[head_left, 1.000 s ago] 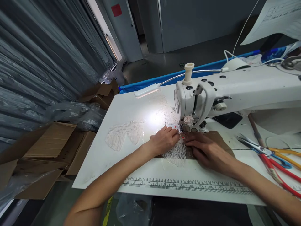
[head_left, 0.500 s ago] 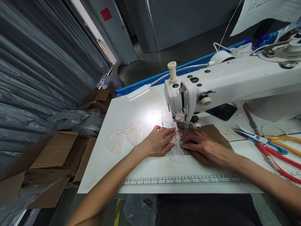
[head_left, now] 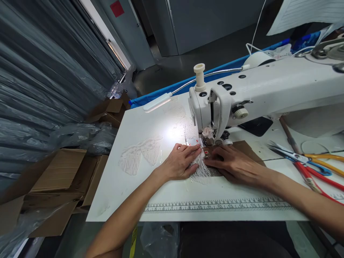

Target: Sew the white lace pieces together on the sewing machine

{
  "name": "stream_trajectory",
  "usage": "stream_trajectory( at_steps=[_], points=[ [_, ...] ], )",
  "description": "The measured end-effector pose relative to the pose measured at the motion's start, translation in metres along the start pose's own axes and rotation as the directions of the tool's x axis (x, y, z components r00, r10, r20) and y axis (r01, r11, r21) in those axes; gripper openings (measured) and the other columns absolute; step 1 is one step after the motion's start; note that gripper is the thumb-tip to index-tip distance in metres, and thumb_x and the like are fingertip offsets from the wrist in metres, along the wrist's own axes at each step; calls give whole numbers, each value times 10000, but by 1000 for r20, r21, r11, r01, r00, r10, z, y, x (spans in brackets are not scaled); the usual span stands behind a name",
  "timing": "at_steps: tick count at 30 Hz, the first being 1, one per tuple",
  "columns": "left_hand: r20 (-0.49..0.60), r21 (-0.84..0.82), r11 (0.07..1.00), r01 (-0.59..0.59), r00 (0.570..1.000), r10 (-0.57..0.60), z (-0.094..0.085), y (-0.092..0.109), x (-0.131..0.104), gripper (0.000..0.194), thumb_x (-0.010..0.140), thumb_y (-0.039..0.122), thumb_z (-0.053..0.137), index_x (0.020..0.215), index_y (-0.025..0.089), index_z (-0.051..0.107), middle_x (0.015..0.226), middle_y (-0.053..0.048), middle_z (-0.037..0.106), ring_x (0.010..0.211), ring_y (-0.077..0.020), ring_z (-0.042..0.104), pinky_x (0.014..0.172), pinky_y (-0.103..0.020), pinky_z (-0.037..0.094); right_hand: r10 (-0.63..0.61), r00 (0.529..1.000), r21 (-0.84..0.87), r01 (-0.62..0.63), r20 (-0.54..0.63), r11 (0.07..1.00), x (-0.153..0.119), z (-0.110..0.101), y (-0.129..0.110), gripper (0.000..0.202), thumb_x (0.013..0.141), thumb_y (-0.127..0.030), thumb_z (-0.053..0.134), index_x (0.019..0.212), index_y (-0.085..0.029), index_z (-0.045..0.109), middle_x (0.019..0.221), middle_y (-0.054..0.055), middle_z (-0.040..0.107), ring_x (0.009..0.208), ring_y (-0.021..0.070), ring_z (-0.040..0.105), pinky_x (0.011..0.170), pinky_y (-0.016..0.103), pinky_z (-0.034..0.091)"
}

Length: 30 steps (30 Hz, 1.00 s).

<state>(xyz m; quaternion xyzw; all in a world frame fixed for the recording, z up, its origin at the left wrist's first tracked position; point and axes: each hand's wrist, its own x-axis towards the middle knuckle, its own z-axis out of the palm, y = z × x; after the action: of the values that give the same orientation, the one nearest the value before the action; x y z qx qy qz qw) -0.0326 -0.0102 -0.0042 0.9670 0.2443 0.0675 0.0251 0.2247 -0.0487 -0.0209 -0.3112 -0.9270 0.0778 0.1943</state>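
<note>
Under the needle area of the white sewing machine (head_left: 215,111) lies a piece of white fringed lace (head_left: 201,172), its loose strands hanging toward me. My left hand (head_left: 181,162) lies palm down at the lace's left, fingers stretched out and fingertips close to the presser foot. At its right edge is my right hand (head_left: 232,163), fingers bent but apart, the thumb tip touching the strands. A brown board (head_left: 248,152) lies flat beneath my right hand. Another white lace piece (head_left: 141,154) with two fan-shaped parts is spread on the table's left.
Scissors and pliers with coloured handles (head_left: 305,161) lie at the right. A printed ruler (head_left: 199,207) runs along the front of the white table (head_left: 113,186). A lamp (head_left: 157,103) lights the sewing area. Cardboard boxes (head_left: 57,172) and plastic bags stand at the left.
The fringe strands have bunched closer together and lean to the right. My right hand has shifted slightly left and up. The left hand stays almost in place; the view has moved a little.
</note>
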Motion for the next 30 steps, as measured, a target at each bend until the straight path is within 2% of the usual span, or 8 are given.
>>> stream_trajectory(
  at_steps=[3, 6, 10, 14, 20, 24, 28, 30],
  points=[
    [-1, -2, 1000, 3, 1000, -3, 0, 0, 0, 496, 976, 404, 395, 1372, 115, 466, 1438, -172, 463, 1162, -293, 483, 895, -465, 392, -32, 997, 69, 28, 63, 997, -2, -2, -14, 384, 890, -126, 511, 1211, -298, 632, 1095, 94, 550, 1020, 268, 499, 843, 438, 433],
    [20, 7, 1000, 5, 1000, -5, 1, 0, 0, 509, 956, 388, 413, 1385, 116, 448, 1447, -169, 451, 1178, -300, 468, 899, -465, 384, 0, 997, 97, -7, 78, 995, -3, -1, -26, 433, 908, -118, 480, 1294, -284, 581, 1121, 110, 548, 1028, 265, 505, 871, 469, 422],
    [71, 23, 1000, -3, 997, 1, -2, 0, 0, 571, 878, 284, 462, 1419, 112, 400, 1485, -165, 404, 1194, -307, 451, 919, -462, 368, 39, 997, 121, -46, 62, 992, -6, 6, -25, 456, 909, -109, 469, 1330, -260, 554, 1137, 124, 541, 1041, 277, 500, 869, 474, 434],
    [153, 33, 999, -35, 988, 30, -15, -1, 5, 615, 846, 311, 469, 1411, 81, 397, 1483, -195, 390, 1155, -323, 478, 898, -461, 376, -2, 1000, 157, -1, 18, 988, -9, 7, -18, 363, 919, -153, 496, 1235, -271, 629, 1102, 116, 558, 1001, 267, 523, 836, 450, 451],
    [252, 23, 993, -116, 962, 107, -37, -5, 10, 669, 781, 274, 455, 1419, 88, 381, 1515, -178, 351, 1144, -325, 494, 902, -447, 381, 15, 999, 170, -10, -33, 985, -10, 7, -19, 310, 891, -135, 526, 1129, -252, 687, 1085, 116, 576, 987, 261, 535, 825, 425, 446],
    [242, 52, 990, -133, 963, 117, -38, -3, 11, 627, 844, 327, 440, 1416, 79, 378, 1500, -185, 372, 1097, -311, 514, 912, -461, 373, 76, 997, 150, -73, -20, 986, -9, 3, -24, 292, 885, -154, 546, 1116, -254, 695, 1077, 113, 577, 973, 269, 526, 817, 436, 426],
    [194, 133, 985, -106, 978, 79, -29, 4, 14, 608, 959, 485, 358, 1423, 93, 374, 1412, -198, 464, 1065, -303, 538, 928, -470, 362, 123, 992, 143, -124, 17, 982, -9, 1, -28, 292, 882, -152, 549, 1106, -265, 699, 1056, 103, 577, 955, 268, 521, 804, 432, 419],
    [180, 175, 980, -91, 982, 59, -23, 8, 15, 610, 975, 510, 338, 1418, 94, 380, 1384, -201, 483, 1067, -299, 544, 941, -470, 359, 125, 992, 137, -126, 16, 983, -9, 2, -28, 305, 875, -144, 549, 1109, -271, 698, 1057, 101, 580, 965, 272, 524, 812, 436, 423]
  ],
)
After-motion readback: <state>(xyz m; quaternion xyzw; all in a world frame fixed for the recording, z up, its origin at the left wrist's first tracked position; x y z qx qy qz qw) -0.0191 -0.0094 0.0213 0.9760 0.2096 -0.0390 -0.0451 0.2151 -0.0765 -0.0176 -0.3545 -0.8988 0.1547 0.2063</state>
